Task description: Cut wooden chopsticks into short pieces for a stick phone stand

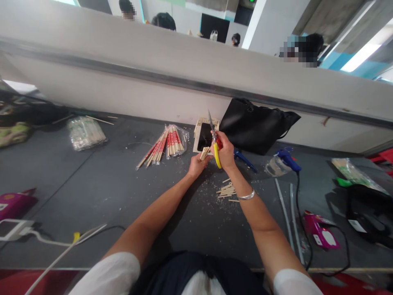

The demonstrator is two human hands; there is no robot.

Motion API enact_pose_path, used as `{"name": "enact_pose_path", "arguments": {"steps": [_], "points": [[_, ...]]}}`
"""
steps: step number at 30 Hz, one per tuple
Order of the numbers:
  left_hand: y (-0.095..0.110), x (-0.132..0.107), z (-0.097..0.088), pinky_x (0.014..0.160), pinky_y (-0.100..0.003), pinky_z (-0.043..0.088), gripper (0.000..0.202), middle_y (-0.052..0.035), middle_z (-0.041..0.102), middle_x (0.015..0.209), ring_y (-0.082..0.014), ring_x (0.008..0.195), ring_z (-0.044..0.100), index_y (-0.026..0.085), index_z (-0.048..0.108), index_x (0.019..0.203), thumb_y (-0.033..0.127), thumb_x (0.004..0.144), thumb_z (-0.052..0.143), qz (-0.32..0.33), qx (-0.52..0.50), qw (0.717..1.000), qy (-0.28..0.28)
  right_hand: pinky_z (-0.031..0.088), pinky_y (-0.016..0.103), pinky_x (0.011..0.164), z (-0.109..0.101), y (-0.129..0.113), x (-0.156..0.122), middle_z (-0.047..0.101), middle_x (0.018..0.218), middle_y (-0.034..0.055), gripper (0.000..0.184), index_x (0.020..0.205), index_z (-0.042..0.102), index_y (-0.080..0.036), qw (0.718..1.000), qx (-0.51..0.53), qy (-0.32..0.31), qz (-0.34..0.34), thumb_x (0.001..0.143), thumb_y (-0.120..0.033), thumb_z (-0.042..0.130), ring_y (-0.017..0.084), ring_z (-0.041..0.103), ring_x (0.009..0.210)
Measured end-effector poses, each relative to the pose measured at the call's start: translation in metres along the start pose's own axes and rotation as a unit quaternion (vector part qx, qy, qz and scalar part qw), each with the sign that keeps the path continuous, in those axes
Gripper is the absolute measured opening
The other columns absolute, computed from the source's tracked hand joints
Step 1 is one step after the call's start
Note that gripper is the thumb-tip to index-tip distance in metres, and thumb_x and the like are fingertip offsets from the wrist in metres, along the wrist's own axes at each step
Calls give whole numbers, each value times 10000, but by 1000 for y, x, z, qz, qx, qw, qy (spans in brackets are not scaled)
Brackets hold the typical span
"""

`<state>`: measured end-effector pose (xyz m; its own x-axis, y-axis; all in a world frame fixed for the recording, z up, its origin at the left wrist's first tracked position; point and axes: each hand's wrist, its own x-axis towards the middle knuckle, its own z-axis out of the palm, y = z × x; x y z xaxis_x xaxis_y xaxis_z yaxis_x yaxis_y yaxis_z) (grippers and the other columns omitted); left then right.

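My right hand [225, 152] is closed round the yellow and red handles of a pair of cutters [215, 144], whose thin blades point up and away. My left hand [198, 164] is closed on a small bundle of short wooden sticks [204, 153], held right beside the cutters. Several cut stick pieces [226, 191] and wood crumbs lie on the grey table [101, 192] under my right wrist. Behind my hands stands a small stick frame [205, 136] with a dark middle.
A pack of red-wrapped chopsticks [167, 145] lies left of the frame, and another bagged bundle [86, 132] farther left. A black bag [256, 125] leans on the partition wall. A blue glue gun [287, 159], glue sticks [284, 209] and pink boxes [321, 231] lie right.
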<state>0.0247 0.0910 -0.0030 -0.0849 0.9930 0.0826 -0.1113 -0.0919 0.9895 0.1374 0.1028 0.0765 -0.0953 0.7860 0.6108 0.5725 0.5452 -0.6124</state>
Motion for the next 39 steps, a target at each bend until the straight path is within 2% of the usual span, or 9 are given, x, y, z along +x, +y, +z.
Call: {"name": "enact_pose_path", "arguments": {"steps": [5,11,20,24,27,29,33,36,39], "points": [[-1,1,0,415,-210,364,398,61,470,425,-78,389,424,207,517,521,464,682,774,16,1,1000,-5,561,337,846,-3,1,-4,746,1016,51,395,1189,662,-244,1000,-5,15,18,807,-231,564,198,685,853],[-2,0,0,396,-204,354,414,71,467,426,-74,385,406,203,521,559,520,671,762,29,-25,999,-20,539,335,784,8,0,-10,716,807,15,421,1156,691,-263,998,-30,-22,58,753,-178,603,211,657,775],[0,0,-1,427,-205,363,335,79,469,434,-71,388,410,194,563,601,457,695,747,12,2,1000,-15,528,317,735,10,-5,-5,725,845,20,419,1127,666,-252,995,-39,7,88,728,-151,583,205,661,768],[7,-3,1,394,-204,330,355,76,467,422,-67,369,394,191,552,567,440,658,787,-29,-1,1000,3,557,324,780,-7,-9,-2,732,965,39,347,1126,638,-226,993,-3,106,59,790,-204,555,179,677,804],[13,-2,2,364,-202,287,405,74,438,388,-58,340,360,198,494,508,418,664,796,-59,-19,997,42,584,320,780,-36,-15,-1,708,946,21,322,1139,608,-234,971,8,235,47,818,-239,577,153,683,777],[20,0,0,347,-202,255,455,77,413,381,-52,325,332,208,444,496,446,717,763,-64,-36,995,75,601,308,715,-59,-19,-3,677,870,-10,335,1153,582,-244,951,14,305,52,819,-255,612,143,681,719],[46,1,-7,335,-206,236,510,70,404,398,-49,323,324,212,426,502,527,804,688,12,-85,984,153,576,253,537,-89,-20,-13,633,776,-57,377,1170,525,-238,925,76,365,69,817,-282,651,113,641,566],[75,-9,-8,365,-210,311,418,28,571,515,-52,366,391,179,610,607,532,813,698,119,-46,984,126,572,243,539,-88,-18,-20,644,764,-60,358,1132,527,-233,935,98,334,73,806,-282,666,104,638,555],[100,-28,-1,499,-223,468,271,-18,725,716,-95,541,580,187,760,804,453,821,714,189,43,978,74,587,251,588,-77,-24,-26,657,769,-54,313,1103,546,-238,955,100,275,51,817,-289,662,103,643,579]]}}
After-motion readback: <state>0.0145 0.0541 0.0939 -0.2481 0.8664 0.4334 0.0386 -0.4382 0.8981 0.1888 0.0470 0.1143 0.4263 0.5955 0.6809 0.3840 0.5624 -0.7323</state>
